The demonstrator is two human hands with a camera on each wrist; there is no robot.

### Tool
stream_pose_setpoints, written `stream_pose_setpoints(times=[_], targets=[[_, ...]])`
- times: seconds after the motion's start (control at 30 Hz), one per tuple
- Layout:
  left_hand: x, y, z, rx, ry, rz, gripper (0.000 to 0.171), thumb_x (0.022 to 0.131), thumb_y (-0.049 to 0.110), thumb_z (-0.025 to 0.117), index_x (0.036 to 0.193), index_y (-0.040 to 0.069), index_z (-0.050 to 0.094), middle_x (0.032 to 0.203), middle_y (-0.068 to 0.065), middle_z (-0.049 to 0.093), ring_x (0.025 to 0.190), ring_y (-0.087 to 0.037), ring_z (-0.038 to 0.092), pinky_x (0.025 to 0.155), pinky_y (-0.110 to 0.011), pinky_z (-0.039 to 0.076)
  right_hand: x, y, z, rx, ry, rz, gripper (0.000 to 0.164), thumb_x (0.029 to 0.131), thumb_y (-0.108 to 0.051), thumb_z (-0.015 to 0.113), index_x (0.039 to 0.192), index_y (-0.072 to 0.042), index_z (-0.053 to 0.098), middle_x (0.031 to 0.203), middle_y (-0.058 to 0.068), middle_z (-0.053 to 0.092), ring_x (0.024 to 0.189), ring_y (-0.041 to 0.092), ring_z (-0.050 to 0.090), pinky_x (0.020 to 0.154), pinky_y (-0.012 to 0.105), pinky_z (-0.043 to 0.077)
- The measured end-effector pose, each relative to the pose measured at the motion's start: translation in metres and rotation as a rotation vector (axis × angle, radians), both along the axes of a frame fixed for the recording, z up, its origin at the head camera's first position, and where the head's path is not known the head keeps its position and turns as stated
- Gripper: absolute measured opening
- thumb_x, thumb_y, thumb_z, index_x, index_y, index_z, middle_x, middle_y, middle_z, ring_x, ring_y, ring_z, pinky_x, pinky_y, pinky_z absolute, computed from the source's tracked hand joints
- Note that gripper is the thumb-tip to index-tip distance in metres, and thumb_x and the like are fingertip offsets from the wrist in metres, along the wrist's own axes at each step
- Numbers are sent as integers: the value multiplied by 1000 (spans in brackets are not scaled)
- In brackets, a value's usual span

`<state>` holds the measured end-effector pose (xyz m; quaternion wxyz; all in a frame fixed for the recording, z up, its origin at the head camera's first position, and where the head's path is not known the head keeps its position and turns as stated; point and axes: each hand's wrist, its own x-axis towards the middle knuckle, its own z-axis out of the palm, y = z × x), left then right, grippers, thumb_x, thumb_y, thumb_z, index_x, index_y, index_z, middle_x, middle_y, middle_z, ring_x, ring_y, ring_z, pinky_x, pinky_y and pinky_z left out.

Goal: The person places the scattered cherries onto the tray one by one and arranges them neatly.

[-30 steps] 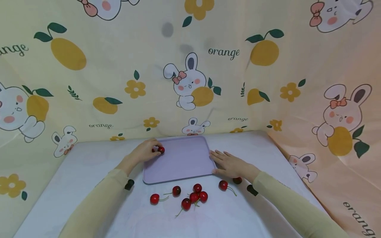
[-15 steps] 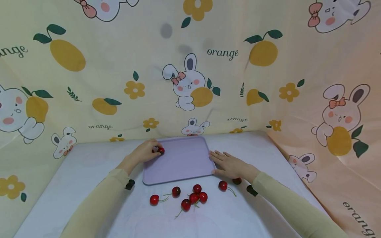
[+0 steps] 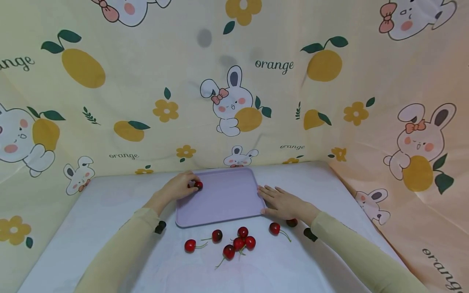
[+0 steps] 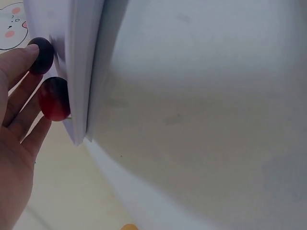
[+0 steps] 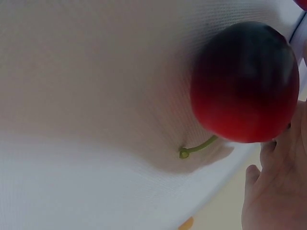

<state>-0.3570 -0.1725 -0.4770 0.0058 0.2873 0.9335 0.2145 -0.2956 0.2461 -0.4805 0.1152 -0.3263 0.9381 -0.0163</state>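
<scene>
Two cherries point(image 3: 198, 185) are pinched by the left hand point(image 3: 178, 187) at the lilac tray's point(image 3: 223, 199) far-left corner. The right hand point(image 3: 283, 203) is laid flat, fingers straight, against the tray's right edge.

I log two arms in view, both in long, close-fitting sleeves of pale yellow-green fabric reaching to the wrists. The left sleeve point(image 3: 121, 244) and the right sleeve point(image 3: 359, 252) look alike, plain, with no print or seams I can make out. A small black device sits at each wrist: left wrist unit point(image 3: 159, 227), right wrist unit point(image 3: 310, 234). Left hand point(image 3: 179, 188) and right hand point(image 3: 283, 202) are bare, no rings or gloves visible.
</scene>
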Motion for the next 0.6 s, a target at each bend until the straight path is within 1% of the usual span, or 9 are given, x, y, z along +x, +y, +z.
stream_pose_setpoints(times=[0.23, 0.33, 0.5, 0.6], targets=[[5, -3, 2, -20, 47, 1, 30, 94, 11, 76, 122, 2, 71, 121, -15, 65, 106, -27, 64, 96, -48, 56, 0, -2, 0, 4, -1, 2, 83, 104, -62, 46, 164, -8, 27, 173, 8, 20, 158, 34, 19, 127, 56, 17], [8, -4, 4, -9, 55, 4, 32, 93, 11, 76, 124, 2, 70, 126, -17, 63, 109, -29, 64, 98, -49, 56, 1, -3, 1, 7, -4, -2, 83, 104, -62, 47, 164, -8, 26, 173, 8, 19, 158, 34, 18, 127, 57, 17], [15, -5, 9, 7, 33, 27, 31, 95, 14, 75, 125, 4, 70, 132, -16, 62, 120, -33, 61, 105, -51, 52, 1, -3, 2, 10, -9, -7, 83, 104, -61, 47, 164, -7, 26, 173, 9, 19, 158, 34, 17, 127, 57, 16], [22, -5, 14, 5, 29, 46, 31, 96, 16, 75, 125, 6, 71, 136, -15, 61, 126, -34, 59, 108, -52, 49, 0, -2, 2, 8, -11, -9, 83, 104, -61, 47, 164, -8, 26, 173, 9, 19, 158, 35, 17, 127, 57, 16]])
